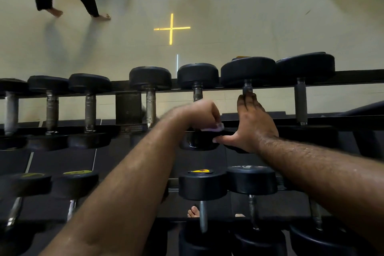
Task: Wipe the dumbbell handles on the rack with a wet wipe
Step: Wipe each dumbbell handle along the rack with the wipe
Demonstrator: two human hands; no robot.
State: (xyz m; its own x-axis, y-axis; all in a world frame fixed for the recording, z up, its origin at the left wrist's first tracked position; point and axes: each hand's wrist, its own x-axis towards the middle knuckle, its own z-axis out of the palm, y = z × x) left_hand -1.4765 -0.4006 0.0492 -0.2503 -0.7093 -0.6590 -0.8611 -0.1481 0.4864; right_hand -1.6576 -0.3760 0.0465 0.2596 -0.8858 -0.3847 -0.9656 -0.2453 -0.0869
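Left hand: we are curling our left hand around the wet wipe, rubbing a handle on the top rack; that handle is mostly hidden beneath the fist.
Right hand: we are laying our right hand open, fingers straight along the neighbouring handle, gripping nothing.
Progress: we are judging ourselves partway along the top row.
Remaining: we are guessing the far-right handle and the lower dumbbells are waiting; cleaned handles show no visible difference.

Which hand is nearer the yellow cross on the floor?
Right. The right hand reaches further up the rack, below and right of the yellow cross; the left hand, gripping the wet wipe, sits slightly lower.
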